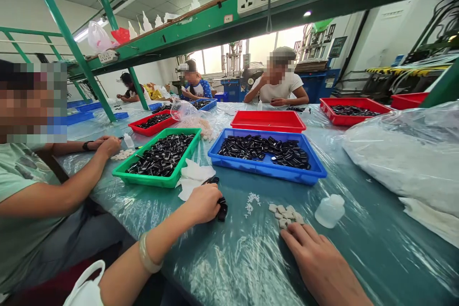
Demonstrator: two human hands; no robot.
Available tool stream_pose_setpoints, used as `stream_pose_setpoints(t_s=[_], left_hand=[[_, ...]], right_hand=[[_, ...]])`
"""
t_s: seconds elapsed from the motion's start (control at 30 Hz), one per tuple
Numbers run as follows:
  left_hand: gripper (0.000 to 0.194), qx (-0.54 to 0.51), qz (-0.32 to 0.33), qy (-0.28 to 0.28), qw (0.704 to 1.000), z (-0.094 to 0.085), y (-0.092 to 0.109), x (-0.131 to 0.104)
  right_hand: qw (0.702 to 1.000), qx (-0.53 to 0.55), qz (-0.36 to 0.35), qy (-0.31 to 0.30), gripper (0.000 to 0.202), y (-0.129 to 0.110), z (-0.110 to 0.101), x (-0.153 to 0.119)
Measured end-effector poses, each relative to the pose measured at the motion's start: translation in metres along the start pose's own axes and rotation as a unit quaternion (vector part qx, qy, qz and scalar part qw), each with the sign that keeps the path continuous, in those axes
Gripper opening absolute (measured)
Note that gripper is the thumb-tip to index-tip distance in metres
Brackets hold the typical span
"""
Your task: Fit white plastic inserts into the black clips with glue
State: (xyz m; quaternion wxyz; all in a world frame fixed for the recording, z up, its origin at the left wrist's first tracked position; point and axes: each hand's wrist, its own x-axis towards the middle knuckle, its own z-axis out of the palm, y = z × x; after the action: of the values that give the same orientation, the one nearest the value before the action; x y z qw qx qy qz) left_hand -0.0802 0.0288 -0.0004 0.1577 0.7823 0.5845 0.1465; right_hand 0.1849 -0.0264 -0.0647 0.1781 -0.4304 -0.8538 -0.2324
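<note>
My left hand (202, 204) is closed at a small cluster of black plastic parts (222, 211), its fingers curled onto one of them; the fingertips are partly hidden. Crumpled white tissue (193, 176) lies just beyond that hand. My right hand (317, 256) rests low over the table with fingers stretched out, the fingertips touching a small pile of whitish flat pieces (285, 214). Between the hands lies a little heap of tiny white parts (252, 203). A translucent squat bottle (330, 211) stands to the right of the whitish pieces.
A green tray (118, 172) and a blue tray (265, 170) hold many black parts. Behind them is a red tray (268, 122). A large plastic bag (405, 148) fills the right side. A co-worker's hands (109, 146) are at left; a green shelf beam (201, 19) crosses overhead.
</note>
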Motion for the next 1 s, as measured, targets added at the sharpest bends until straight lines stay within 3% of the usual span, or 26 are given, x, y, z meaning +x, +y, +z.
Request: stream_pose_setpoints(t_s=[0.17, 0.33, 0.57, 0.73, 1.0], left_hand=[[0.013, -0.034, -0.020, -0.032, 0.999, -0.002, 0.002, 0.014], [0.010, -0.178, -0.040, -0.082, 0.980, -0.009, 0.021, 0.020], [0.026, -0.427, -0.049, -0.166, 0.887, 0.009, 0.065, 0.023], [0.028, -0.593, -0.082, -0.216, 0.772, 0.026, 0.075, 0.022], [0.029, -0.601, -0.091, -0.244, 0.756, 0.037, 0.074, 0.012]], right_hand=[[1.000, 0.014, 0.024, 0.006, 0.034, -0.004, -0.008, 0.005], [0.999, 0.015, 0.040, 0.003, 0.034, -0.009, -0.015, 0.011], [0.998, 0.016, 0.052, -0.025, 0.028, -0.009, -0.019, 0.011], [0.998, 0.019, 0.051, -0.029, 0.025, -0.009, -0.018, 0.011], [0.998, 0.041, 0.050, -0.027, 0.026, -0.010, -0.019, 0.010]])
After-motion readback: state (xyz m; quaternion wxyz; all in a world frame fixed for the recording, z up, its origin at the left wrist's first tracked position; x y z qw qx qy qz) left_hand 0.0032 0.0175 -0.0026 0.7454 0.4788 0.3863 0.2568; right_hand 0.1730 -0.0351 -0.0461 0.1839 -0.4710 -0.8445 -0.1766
